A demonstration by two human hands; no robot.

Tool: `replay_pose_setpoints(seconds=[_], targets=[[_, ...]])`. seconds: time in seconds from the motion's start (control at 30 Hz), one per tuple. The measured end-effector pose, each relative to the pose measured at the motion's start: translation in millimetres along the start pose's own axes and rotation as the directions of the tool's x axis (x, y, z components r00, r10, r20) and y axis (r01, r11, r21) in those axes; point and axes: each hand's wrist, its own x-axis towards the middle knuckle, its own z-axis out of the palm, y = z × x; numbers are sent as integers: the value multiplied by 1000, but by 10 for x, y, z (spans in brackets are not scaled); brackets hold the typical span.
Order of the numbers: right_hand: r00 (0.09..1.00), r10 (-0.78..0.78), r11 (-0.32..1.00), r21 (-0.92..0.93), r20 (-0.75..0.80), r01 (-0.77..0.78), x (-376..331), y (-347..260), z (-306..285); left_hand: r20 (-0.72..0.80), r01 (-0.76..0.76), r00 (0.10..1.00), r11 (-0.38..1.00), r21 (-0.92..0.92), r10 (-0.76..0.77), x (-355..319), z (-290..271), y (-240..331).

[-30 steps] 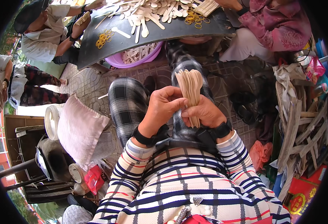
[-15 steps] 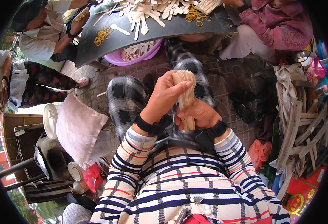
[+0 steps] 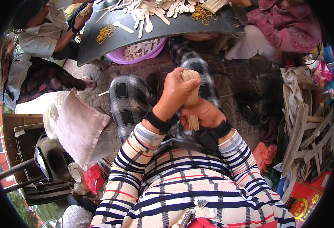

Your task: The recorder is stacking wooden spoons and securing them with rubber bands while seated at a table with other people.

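Note:
Between my two hands stands a bundle of flat wooden spoons [image 3: 192,99], their rounded ends up and stacked face to face. My left hand [image 3: 175,91] is closed round the wide upper end, its thumb lying across the front. Lower down, my right hand [image 3: 205,114] wraps the handles, which poke out below its fingers. Both hands are over my lap, between my plaid-trousered knees. Whether a rubber band goes round the bundle is hidden by my fingers.
Ahead, a dark table [image 3: 117,43] carries loose wooden spoons [image 3: 148,13] and yellow rubber bands [image 3: 105,33]. A purple basin [image 3: 115,58] of spoons stands beneath. Co-workers sit at both sides; another person stands left. Scrap wood [image 3: 307,129] is piled right; a pink cloth [image 3: 81,125] hangs left.
My left hand has shifted up and slightly right, covering more of the spoons' rounded ends. The right hand keeps its hold. At left, the standing person has moved.

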Motion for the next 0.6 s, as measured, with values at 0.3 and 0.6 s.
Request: replay_pose_setpoints(seconds=[0.3, 0.6], targets=[[997, -41, 994, 106, 70, 34, -30, -14, -72, 180, 25, 984, 996, -88, -9, -25, -75, 142], [970, -180, 965, 221, 164, 141, -8, -20, -146, 255, 181, 961, 937, -299, -105, -99, -169, 121]])
